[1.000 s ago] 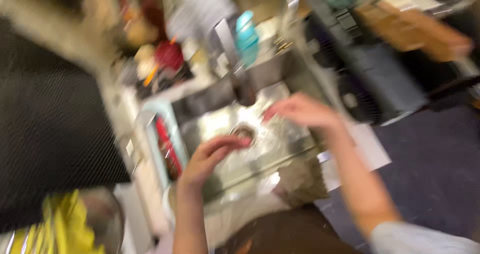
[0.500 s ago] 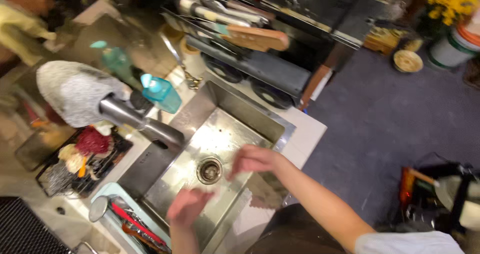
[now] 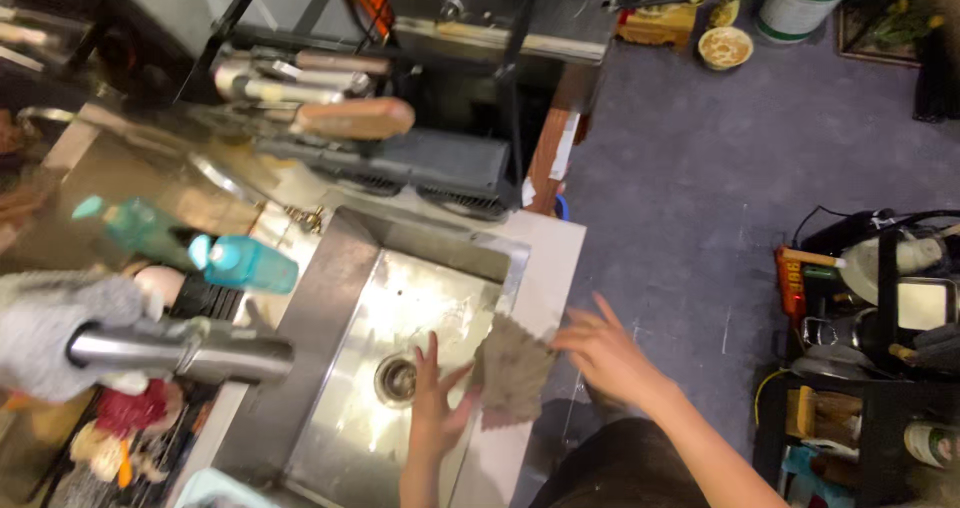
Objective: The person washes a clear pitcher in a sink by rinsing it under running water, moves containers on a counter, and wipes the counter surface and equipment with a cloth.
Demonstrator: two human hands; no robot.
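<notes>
Grey-brown square cloth (image 3: 513, 370) sits on steel sink's (image 3: 340, 298) front rim btwn both hands, L hand (image 3: 437, 408) fingers spread touching it, R hand (image 3: 605, 353) fingers splayed beside it; wiping step, next needs firm grip.

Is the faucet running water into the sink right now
No, the metal faucet shows no stream of water, and the steel sink below it holds none, while the left hand and right hand handle a brownish cloth.

Brown cloth (image 3: 512, 370) newly between both hands.
</notes>
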